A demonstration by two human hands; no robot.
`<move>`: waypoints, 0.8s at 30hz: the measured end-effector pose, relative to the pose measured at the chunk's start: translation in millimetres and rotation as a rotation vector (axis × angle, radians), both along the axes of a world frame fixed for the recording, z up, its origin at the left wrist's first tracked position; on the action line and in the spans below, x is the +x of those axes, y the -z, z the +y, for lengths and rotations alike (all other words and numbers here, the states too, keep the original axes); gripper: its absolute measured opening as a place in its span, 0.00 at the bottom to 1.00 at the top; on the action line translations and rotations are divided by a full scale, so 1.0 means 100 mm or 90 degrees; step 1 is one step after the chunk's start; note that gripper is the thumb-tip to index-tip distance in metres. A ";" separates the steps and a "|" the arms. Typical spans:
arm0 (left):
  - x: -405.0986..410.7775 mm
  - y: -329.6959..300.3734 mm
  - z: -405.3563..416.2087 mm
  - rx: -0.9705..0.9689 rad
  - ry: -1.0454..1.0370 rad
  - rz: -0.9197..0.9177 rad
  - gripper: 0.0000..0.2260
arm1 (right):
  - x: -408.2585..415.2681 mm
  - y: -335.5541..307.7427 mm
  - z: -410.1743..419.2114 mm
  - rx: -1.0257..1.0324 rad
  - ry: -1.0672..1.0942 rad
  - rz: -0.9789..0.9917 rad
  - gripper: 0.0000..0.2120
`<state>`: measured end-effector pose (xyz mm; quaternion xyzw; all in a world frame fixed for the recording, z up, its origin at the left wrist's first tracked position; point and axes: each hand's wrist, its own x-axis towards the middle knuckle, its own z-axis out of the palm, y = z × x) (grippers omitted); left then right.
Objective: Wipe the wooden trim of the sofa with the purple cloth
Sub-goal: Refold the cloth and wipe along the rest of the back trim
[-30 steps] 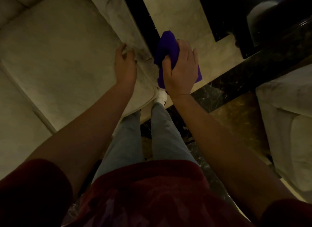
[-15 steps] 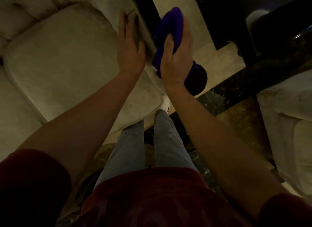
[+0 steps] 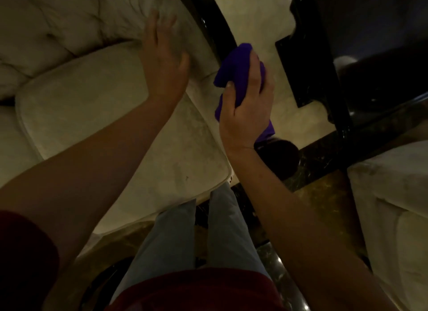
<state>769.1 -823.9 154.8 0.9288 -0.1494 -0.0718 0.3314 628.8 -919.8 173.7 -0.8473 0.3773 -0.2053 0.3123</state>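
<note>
Purple cloth [image 3: 234, 67] bunched, gripped in right hand [image 3: 246, 112] beside dark wooden trim [image 3: 208, 28].
Long axis up-down, tail hanging below wrist; left hand [image 3: 163, 63] spread flat on sofa [image 3: 92, 102] armrest.

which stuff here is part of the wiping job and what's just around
In the job:
- bunched purple cloth, gripped by the right hand
- dark glossy wooden trim along the sofa arm
- left hand, flat on the cream armrest

Just around:
- second cream seat
- black furniture

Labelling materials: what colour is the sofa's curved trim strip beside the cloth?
Glossy black curved trim strip, clearest in the head view.
</note>
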 end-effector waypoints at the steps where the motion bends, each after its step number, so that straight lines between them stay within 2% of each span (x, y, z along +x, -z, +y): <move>1: 0.05 0.02 -0.03 0.011 0.016 0.022 0.28 | 0.12 -0.04 0.01 -0.027 -0.015 0.007 0.28; 3: -0.02 0.08 -0.08 0.017 0.046 0.044 0.29 | 0.23 -0.08 0.00 -0.043 -0.033 0.027 0.28; 9: 0.08 0.22 0.07 0.018 0.079 -0.003 0.31 | 0.57 -0.18 0.02 -0.063 -0.039 0.063 0.29; 13: 0.13 0.28 0.22 -0.003 0.144 -0.024 0.31 | 0.90 -0.23 0.04 -0.116 -0.062 0.097 0.27; 18: 0.17 0.28 0.27 0.007 0.153 -0.009 0.33 | 1.29 -0.26 0.06 -0.177 -0.108 0.143 0.26; 24: 0.67 0.18 0.46 0.038 0.128 -0.063 0.26 | 1.58 -0.23 0.05 -0.229 -0.145 0.227 0.24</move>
